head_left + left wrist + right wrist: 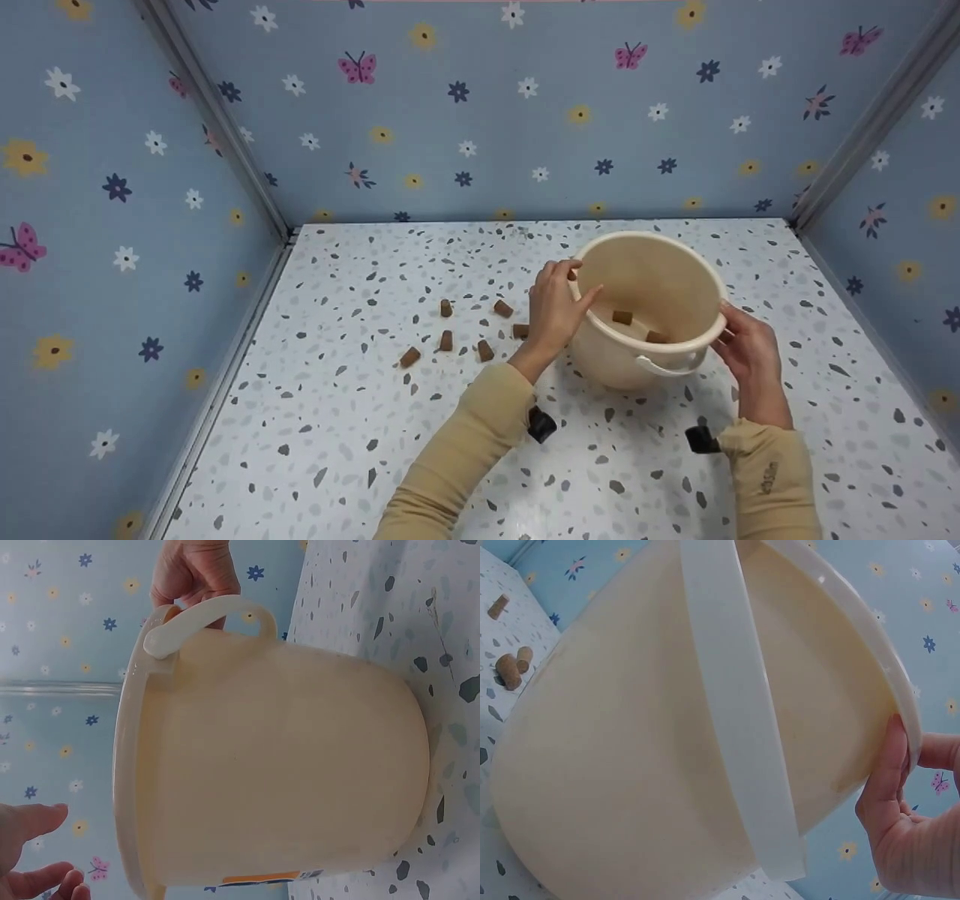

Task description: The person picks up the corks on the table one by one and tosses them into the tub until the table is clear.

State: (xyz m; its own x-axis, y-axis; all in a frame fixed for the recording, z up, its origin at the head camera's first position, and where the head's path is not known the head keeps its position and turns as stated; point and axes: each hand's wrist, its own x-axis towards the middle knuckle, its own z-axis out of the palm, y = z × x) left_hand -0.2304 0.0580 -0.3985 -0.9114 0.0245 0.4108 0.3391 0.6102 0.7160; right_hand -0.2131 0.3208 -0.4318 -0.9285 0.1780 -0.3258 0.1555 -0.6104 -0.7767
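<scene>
A cream plastic bucket (660,300), smooth-walled and round with a thick rolled rim and a flat band handle hanging down its near side, sits tilted right of centre in the head view, on a white worktop (360,450) speckled with grey and black terrazzo flecks. Two short brown cork-like cylinders (622,317) lie inside it on the lower wall. The left hand (555,304) is at the bucket's left rim, fingers curled over the edge and thumb stretched along the lip, holding it. The right hand (750,349) is at the right rim, lower right of the bucket; the right wrist view shows its thumb pressed flat against the rim's outer edge, gripping there. Six more brown cork pieces (446,340), stubby and matte, lie scattered on the worktop left of centre, just beside the left hand.
</scene>
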